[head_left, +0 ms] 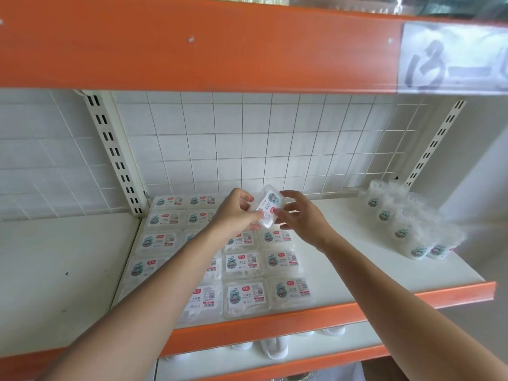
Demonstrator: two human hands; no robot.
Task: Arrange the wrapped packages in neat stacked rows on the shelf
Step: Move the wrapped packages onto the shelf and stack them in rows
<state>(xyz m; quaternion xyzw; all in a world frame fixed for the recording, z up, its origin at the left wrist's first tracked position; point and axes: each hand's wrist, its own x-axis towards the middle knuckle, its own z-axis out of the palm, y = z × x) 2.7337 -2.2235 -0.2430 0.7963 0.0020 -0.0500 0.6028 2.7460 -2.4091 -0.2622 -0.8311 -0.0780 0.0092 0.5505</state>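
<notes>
— Rows (244, 295) of flat packages fill the shelf (357, 270) from six o'clock to centre. Which step is this?
— Placing one: left hand (236, 213) and right hand (299, 215) hold a package (268, 209) tilted above the rows, fingers clamped on its side edges.
— And next?
— Level it, then lower it squarely, probably toward twelve o'clock; the hands hide that slot.

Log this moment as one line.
package: tilted, in the air over flat rows | left hand: grips package | right hand: pinches package | pile: right end of shelf
</notes>
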